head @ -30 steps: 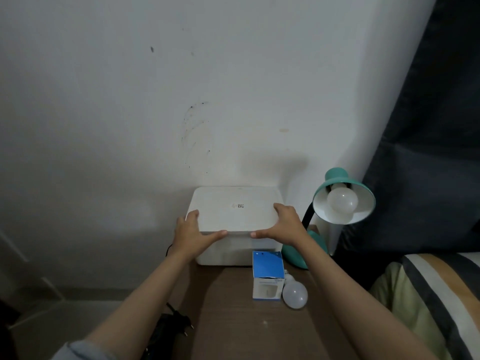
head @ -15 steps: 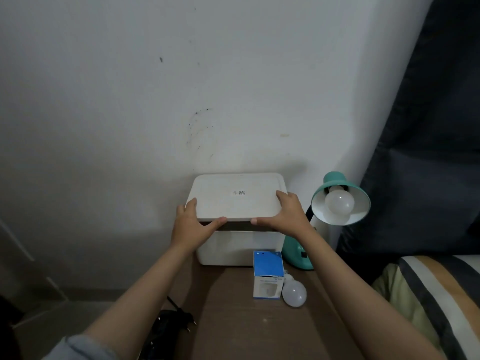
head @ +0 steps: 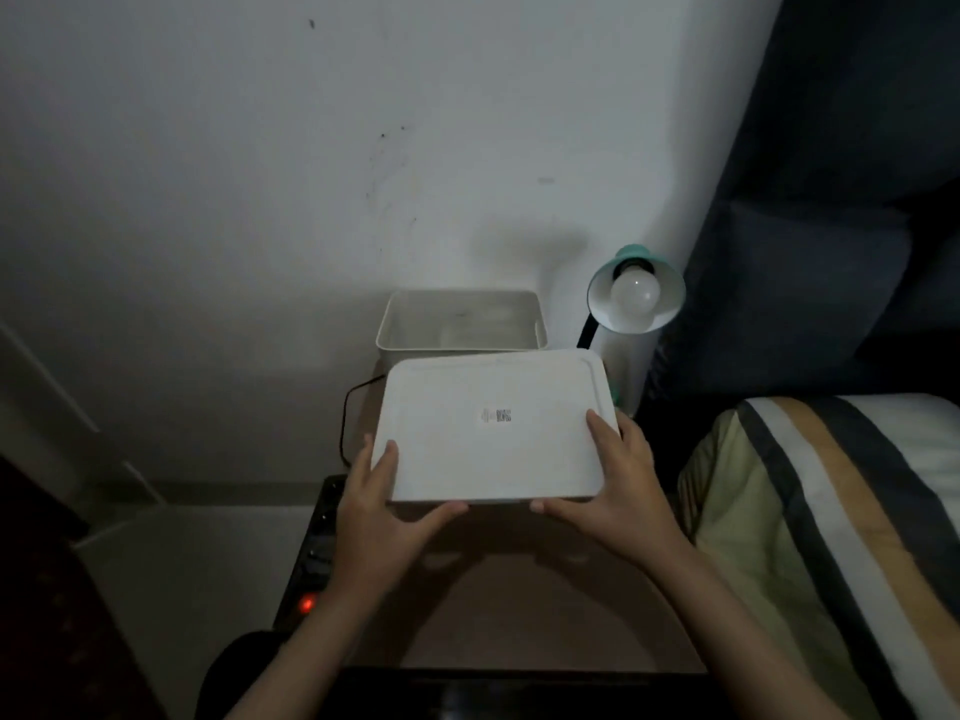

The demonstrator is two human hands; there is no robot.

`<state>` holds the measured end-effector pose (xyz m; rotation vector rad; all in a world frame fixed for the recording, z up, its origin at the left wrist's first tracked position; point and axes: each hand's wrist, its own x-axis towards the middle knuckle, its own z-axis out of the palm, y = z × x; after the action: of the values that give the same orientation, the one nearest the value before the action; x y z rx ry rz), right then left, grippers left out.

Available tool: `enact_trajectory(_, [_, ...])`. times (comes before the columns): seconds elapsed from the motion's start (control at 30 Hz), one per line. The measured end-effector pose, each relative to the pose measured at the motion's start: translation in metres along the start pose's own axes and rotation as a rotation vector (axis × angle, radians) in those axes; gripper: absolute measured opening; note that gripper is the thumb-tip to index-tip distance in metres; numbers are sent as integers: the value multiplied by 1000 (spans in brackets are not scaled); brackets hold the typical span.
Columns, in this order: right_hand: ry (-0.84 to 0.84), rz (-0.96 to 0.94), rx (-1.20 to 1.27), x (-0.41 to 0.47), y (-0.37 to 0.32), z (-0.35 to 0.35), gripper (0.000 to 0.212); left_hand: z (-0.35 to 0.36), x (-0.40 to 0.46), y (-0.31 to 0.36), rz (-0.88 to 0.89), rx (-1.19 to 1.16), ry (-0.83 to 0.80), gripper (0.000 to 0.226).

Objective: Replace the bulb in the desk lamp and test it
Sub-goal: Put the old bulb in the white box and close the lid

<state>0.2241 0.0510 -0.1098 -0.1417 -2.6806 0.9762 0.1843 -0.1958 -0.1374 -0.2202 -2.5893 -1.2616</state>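
Lamp (head: 636, 291) waits, bulb (head: 635, 293) fitted — both hands, left hand (head: 382, 504) and right hand (head: 618, 485), grasp the lid (head: 493, 426) off the box (head: 461, 320) — best set flat, clear of the lamp

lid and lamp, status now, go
Both hands, left and right, grip the white lid, held clear of the open box. Lamp unlit, bulb in socket. Lid hides the table behind it.

I see the teal desk lamp (head: 636, 288) far right by the wall, its unlit white bulb (head: 635, 296) screwed in, shade facing me.
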Motion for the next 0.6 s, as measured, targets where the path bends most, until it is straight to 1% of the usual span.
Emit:
enact_trajectory(0.13, [-74, 101, -1, -64, 31, 19, 128, 13, -61, -21, -83, 26, -77, 116])
enact_trajectory(0.23, [-143, 186, 8, -97, 46, 32, 125, 21, -92, -34, -115, 71, -125, 121])
enact_trajectory(0.33, [-190, 238, 12, -115, 57, 44, 125, 28, -108, -45, -131, 132, -173, 123])
enact_trajectory(0.37, [-201, 248, 14, -119, 59, 47, 124, 30, -110, -47, -129, 157, -194, 121])
enact_trajectory(0.47, [-227, 253, -10, -126, 67, 53, 117, 36, -113, -54, -100, 220, -260, 106])
enact_trajectory(0.6, [-249, 263, -79, -123, 72, 59, 115, 41, -115, -58, -87, 233, -273, 101])
